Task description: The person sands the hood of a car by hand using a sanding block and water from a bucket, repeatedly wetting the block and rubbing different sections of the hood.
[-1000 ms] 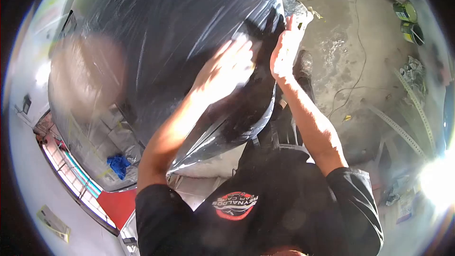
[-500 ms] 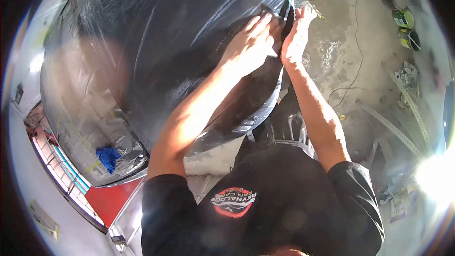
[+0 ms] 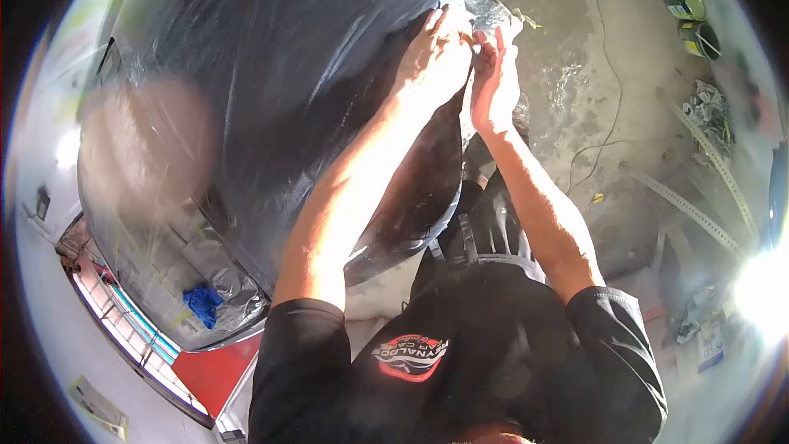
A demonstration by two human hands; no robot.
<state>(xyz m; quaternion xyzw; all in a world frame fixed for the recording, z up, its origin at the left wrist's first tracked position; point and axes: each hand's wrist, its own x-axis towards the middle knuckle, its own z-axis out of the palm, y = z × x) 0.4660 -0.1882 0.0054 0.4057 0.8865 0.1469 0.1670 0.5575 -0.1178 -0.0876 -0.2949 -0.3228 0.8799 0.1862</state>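
A large dark car panel [image 3: 288, 74], glossy and streaked, fills the upper middle of the head view. My left hand [image 3: 438, 53] lies against its right edge, fingers bent over the surface; whatever may be under them is hidden. Just to the right, my right hand [image 3: 496, 82] is at the same edge, palm turned toward the panel and fingers pointing up, their tips close to the left hand. Clear plastic film [image 3: 483, 8] hangs past the edge above both hands. Whether the right fingers pinch anything is too unclear to tell.
A blue cloth [image 3: 202, 306] rests on the film-covered glass at lower left. On the right, cans [image 3: 685, 5], crumpled material [image 3: 708, 119], perforated strips [image 3: 690, 212] and a thin cable [image 3: 612, 57] lie on the concrete floor [image 3: 559, 140].
The left hand has gone from lying on the panel with fingers extended to bending around its edge. The right hand's fingers have curled inward. The whole view has shifted slightly.
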